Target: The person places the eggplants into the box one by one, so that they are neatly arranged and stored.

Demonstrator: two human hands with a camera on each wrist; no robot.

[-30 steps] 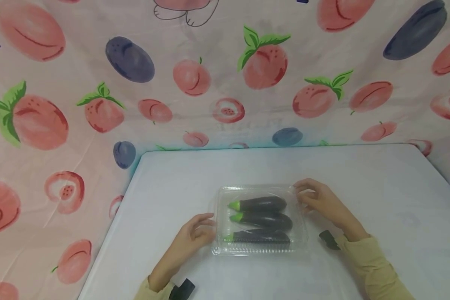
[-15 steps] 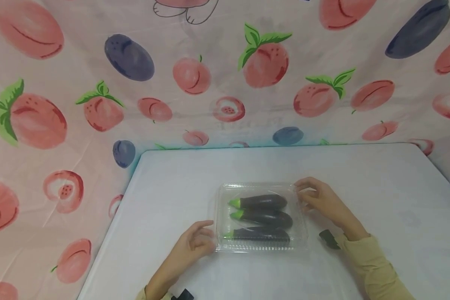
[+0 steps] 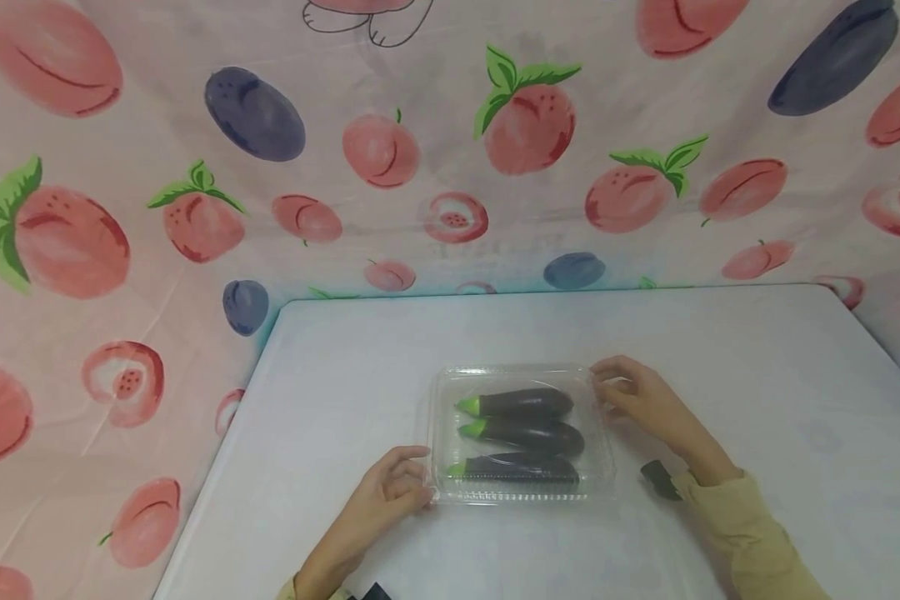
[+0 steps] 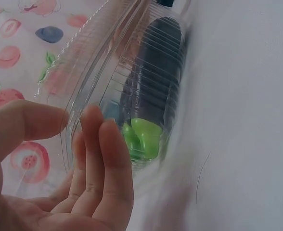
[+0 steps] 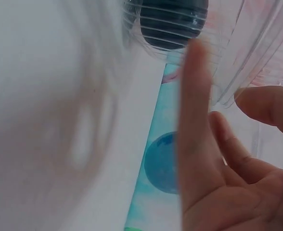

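Observation:
A clear plastic clamshell box [image 3: 510,372] lies on the white table. Inside are three dark eggplants with green stem ends: the back one [image 3: 528,402], the middle one [image 3: 536,435] and the front one [image 3: 525,468]. My left hand [image 3: 378,500] pinches the box's rim near its front left corner; in the left wrist view, thumb and fingers stand on either side of the rim [image 4: 70,139]. At the back right corner my right hand [image 3: 641,404] pinches the rim, with thumb and a finger meeting its corner [image 5: 223,98] in the right wrist view. One finger there reaches under the box.
The white table [image 3: 360,358] extends around the box on all sides. Behind it and to the left hangs a pink cloth [image 3: 450,125] printed with fruit. A black strap end [image 3: 660,481] hangs by the right wrist, and another black piece [image 3: 375,592] by the left.
My left hand has slid toward the near left corner of the box, its fingers closing in on the rim. The box's near edge has shifted slightly away. The right hand has hardly moved.

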